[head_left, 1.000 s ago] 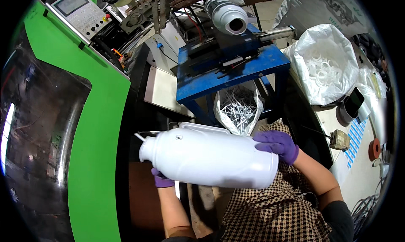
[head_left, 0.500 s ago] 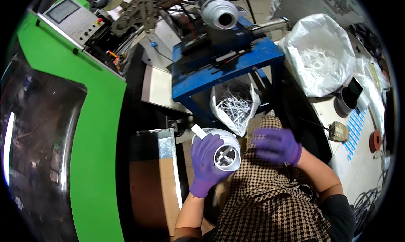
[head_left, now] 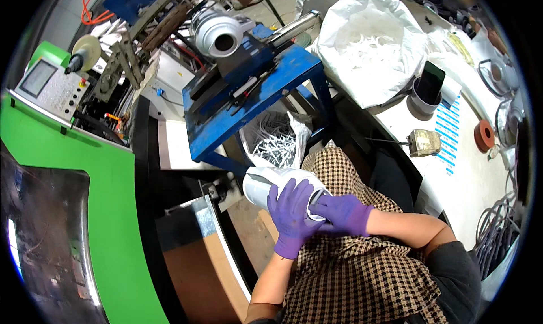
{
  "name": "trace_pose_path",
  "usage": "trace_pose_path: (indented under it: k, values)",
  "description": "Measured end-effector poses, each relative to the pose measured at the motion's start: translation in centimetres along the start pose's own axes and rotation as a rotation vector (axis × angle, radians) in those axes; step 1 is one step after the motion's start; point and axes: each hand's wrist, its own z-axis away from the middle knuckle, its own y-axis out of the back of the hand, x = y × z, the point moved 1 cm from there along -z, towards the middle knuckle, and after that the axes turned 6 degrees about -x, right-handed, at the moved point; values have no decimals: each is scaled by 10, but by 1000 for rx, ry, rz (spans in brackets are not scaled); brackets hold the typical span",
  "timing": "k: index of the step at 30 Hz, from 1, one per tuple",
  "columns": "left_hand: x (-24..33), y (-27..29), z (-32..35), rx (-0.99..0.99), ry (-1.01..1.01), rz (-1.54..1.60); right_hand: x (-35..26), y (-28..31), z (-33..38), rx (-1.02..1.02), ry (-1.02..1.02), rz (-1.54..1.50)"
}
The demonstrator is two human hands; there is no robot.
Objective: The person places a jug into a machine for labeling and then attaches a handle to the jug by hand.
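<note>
A green machine (head_left: pixel 116 239) fills the left side. At right runs a white table (head_left: pixel 472 160); at upper centre, a blue table (head_left: pixel 294 69). Between them, at the top, a white sack (head_left: pixel 345 69) gapes open, showing pale rings. The person wears a checked apron (head_left: pixel 362 273).

A white jug (head_left: pixel 261 184) is in the person's hands, just in front of the blue table and over the near edge of the apron. It lies tilted, its body toward the upper left and its round mouth (head_left: pixel 314 206) toward the lower right. It looks like hollow moulded plastic: probably light for its bulk, stiff with a little give in the wall, smooth enough to slip or roll, and more likely to scuff than break. The best hold is probably a whole hand around the shoulder behind the mouth, with the body steadied; squeezing the thin rim could bend it.

The left hand (head_left: pixel 293 214), in a purple glove, has exactly that sort of hold: fingers spread and curved over the jug beside its mouth. The right hand (head_left: pixel 344 214), gloved alike, has its fingers bent, the tips at or inside the mouth; whether they pinch anything there cannot be told.
</note>
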Motion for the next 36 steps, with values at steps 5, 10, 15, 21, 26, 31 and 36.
trace_pose_path:
  k: [5,10,15,21,26,31,36]
  values:
    - [6,2,-33,-7,-169,-26,17,14,8,32,36,-226]
    - [7,-7,-64,-109,-340,-43,21,24,13,54,-93,619]
    - [-9,-9,-90,-19,-295,1,-4,52,2,-1,-319,219]
    - [-25,-17,-88,51,-300,5,31,21,-17,212,-15,-484]
    - [-77,-8,-103,228,-77,157,20,92,-26,291,24,-538]
    - [-116,52,-75,454,192,263,159,208,-18,745,-473,228]
    - [-120,99,-59,712,237,539,291,247,-25,479,-928,872]
